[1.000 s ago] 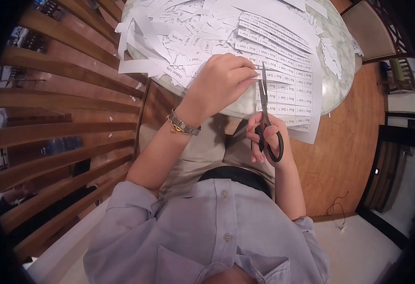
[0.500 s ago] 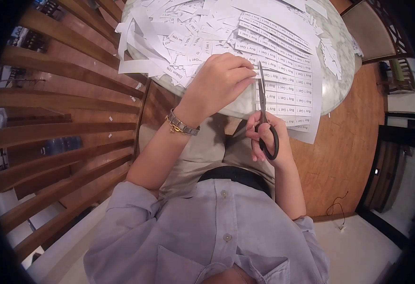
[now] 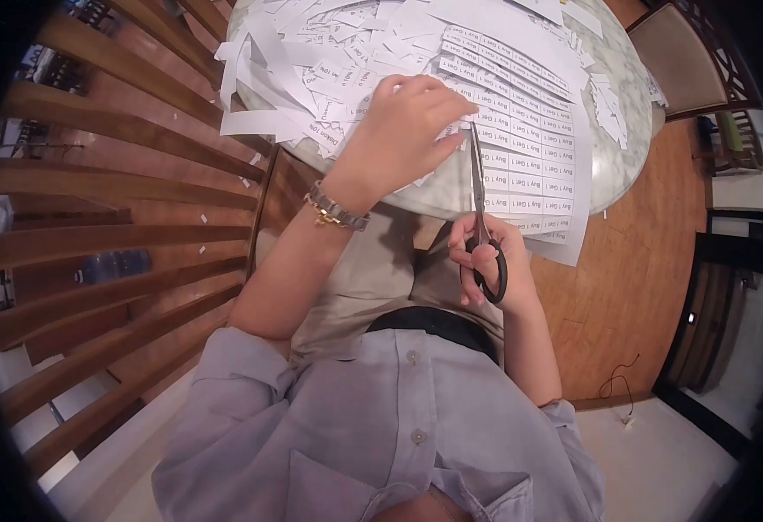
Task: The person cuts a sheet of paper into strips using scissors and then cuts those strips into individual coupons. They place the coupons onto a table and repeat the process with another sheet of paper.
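Observation:
Black-handled scissors (image 3: pixel 476 187) are in my right hand (image 3: pixel 496 252), fingers through the loops, with the blades together and pointing up towards the table. Their tip lies by the left edge of a sheet of "Buy 1 Get 1" strips (image 3: pixel 538 161). My left hand (image 3: pixel 407 130), with a watch and a gold bracelet on its wrist, hovers over the table edge near the scissor tip. Its thumb and fingers are apart, and I see nothing held between them. Below the hand, a pile of small cut slips (image 3: pixel 338 74) is partly hidden.
The round marble table (image 3: pixel 620 170) carries long blank paper strips (image 3: pixel 259 126) at the left and more cut slips (image 3: pixel 607 109) at the right. A wooden slatted railing (image 3: pixel 129 183) runs along my left side. A chair (image 3: pixel 681 56) stands beyond the table.
My left thumb and fingers have parted from their pinch on a small slip, which no longer shows between them. The scissors have drawn slightly down towards me and their blades have closed.

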The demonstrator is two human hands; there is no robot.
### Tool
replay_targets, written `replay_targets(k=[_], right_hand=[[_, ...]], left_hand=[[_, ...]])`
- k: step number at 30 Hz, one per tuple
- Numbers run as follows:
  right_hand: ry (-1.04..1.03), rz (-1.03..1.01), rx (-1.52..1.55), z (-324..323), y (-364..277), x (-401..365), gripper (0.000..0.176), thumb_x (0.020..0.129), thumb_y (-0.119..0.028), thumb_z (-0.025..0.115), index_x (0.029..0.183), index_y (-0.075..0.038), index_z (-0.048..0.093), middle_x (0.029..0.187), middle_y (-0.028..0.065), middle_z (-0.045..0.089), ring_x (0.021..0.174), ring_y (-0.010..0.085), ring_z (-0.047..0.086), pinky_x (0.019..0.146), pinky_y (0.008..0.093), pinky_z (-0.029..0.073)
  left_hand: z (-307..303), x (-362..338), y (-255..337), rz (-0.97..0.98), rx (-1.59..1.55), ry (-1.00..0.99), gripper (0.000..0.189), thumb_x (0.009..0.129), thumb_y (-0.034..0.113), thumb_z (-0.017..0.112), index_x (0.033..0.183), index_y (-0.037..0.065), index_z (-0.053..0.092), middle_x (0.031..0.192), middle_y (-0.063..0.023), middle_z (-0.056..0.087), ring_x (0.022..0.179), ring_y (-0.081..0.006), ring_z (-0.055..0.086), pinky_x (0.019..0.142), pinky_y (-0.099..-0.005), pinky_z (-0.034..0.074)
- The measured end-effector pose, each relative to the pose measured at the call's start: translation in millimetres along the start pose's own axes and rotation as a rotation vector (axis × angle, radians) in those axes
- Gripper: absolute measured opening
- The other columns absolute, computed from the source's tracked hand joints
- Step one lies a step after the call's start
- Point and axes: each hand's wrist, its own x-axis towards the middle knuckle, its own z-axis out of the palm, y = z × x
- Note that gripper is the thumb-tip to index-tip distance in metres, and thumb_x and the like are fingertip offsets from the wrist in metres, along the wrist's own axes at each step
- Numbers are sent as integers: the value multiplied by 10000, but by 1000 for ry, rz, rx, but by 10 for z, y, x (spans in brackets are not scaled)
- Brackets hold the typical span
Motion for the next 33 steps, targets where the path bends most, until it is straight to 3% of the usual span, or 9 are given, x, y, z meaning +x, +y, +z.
replay_targets(k=[2, 3, 5, 6, 15, 23, 33], right_hand=[[-28, -32, -52, -9, 1, -12, 344, 766, -278, 580, 801, 35, 442, 583, 31, 435, 322, 77, 420, 331, 212, 407], [-28, -34, -54, -28, 23, -13, 344, 766, -278, 580, 801, 35, 442, 583, 31, 435, 322, 77, 420, 331, 212, 407], [-106, -119, 90, -81, 79, -19, 512, 747, -455, 546, 811, 41, 435, 574, 20, 419, 332, 73, 424, 346, 206, 418], [-92, -124, 12, -93, 71, -28, 614, 720, -557, 497, 816, 45, 430, 570, 12, 407, 340, 70, 428, 355, 203, 424], [-62, -78, 19, -133, 50, -60, 557, 743, -502, 516, 817, 43, 434, 577, 20, 417, 343, 74, 429, 354, 208, 423], [-55, -84, 42, -132, 32, -44, 500, 767, -454, 516, 815, 38, 436, 581, 26, 423, 340, 82, 431, 356, 211, 423], [-52, -59, 11, -72, -36, 39, 440, 776, -400, 534, 795, 31, 447, 590, 45, 451, 328, 94, 434, 340, 212, 398]], left_hand=[[78, 13, -36, 7, 59, -91, 249, 689, 143, 598, 935, 111, 571, 881, -22, 574, 891, -181, 498, 787, -312, 326], [96, 23, -42, 8, 59, -88, 249, 689, 143, 598, 935, 111, 571, 881, -22, 574, 891, -181, 498, 787, -312, 326], [136, 31, -53, 1, 58, -74, 223, 699, 143, 586, 919, 109, 574, 857, -18, 572, 875, -171, 501, 773, -313, 335], [152, 37, -48, 1, 58, -73, 223, 699, 143, 586, 919, 109, 574, 857, -18, 572, 875, -171, 501, 773, -313, 335], [215, 77, -54, 22, -70, 2, 183, 696, 116, 579, 875, 77, 566, 799, -41, 566, 787, -211, 520, 728, -320, 371], [143, 107, -67, 118, -220, -18, 218, 696, 97, 590, 907, 50, 559, 793, -76, 573, 695, -224, 555, 612, -298, 442], [2, 39, -43, -8, -295, -88, 339, 684, 44, 589, 1017, 57, 526, 879, -82, 593, 757, -188, 583, 684, -270, 476]])
